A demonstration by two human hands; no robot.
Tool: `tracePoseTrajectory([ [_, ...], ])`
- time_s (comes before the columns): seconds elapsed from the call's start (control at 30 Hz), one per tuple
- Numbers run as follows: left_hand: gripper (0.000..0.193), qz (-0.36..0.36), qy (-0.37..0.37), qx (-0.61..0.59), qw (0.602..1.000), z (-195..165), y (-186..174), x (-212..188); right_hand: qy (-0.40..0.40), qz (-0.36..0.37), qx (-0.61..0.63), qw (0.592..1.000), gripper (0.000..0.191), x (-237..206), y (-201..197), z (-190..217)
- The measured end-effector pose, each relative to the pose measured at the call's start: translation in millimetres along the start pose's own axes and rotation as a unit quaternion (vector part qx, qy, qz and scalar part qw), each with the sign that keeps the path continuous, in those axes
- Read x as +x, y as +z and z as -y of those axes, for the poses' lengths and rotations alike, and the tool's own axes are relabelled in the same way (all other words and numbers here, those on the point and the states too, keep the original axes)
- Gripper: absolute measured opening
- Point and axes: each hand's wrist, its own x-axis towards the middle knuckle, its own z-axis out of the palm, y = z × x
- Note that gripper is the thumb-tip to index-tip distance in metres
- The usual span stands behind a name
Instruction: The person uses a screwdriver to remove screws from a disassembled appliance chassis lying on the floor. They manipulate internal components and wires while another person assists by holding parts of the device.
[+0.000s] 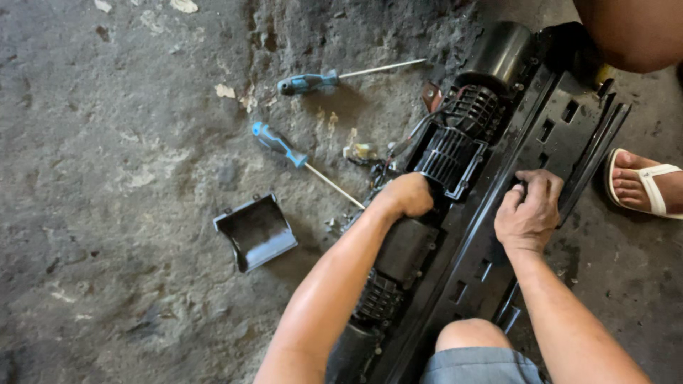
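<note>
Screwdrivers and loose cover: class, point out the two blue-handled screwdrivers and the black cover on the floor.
Upper screwdriver [310, 82], head view, on its blue handle.
Lower screwdriver [277, 144], head view, on its blue handle.
Black cover [257, 231], head view, on its inner face.

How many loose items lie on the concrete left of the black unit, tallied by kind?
Blue-handled screwdrivers: 2 (upper screwdriver, lower screwdriver)
Black plastic cover: 1
Total: 3
</note>
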Motion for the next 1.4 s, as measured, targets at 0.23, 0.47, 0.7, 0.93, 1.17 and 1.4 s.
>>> tracePoseTrajectory([
  [0.23, 0.030, 0.006, 0.001, -0.133, 0.991, 5, 1, 7, -0.006, -0.021, 0.049, 0.999, 0.018, -1, -12, 10],
  [0.47, 0.036, 0.108, -0.046, -0.319, 0.940, 4, -8, 7, -0.084, 0.208, 0.067, 0.972, 0.018, -17, -20, 86],
  [0.7, 0.043, 0.029, 0.024, -0.110, 0.993, 4, -4, 12, -0.049, 0.366, -0.173, 0.913, 0.016, 6, -20, 138],
  [0.93, 0.037, -0.031, 0.172, -0.102, 0.979, -3, -16, 8, 0.018, 0.395, -0.211, 0.894, 0.023, 20, -12, 159],
  [1.17, 0.033, -0.005, 0.080, -0.214, 0.974, -9, -28, -6, 0.057, 0.436, -0.199, 0.876, 0.028, 30, 10, 150],
  [1.4, 0.032, -0.029, 0.173, -0.144, 0.974, -11, -34, -6, -0.028, 0.454, -0.276, 0.847, 0.027, 23, 10, 151],
])
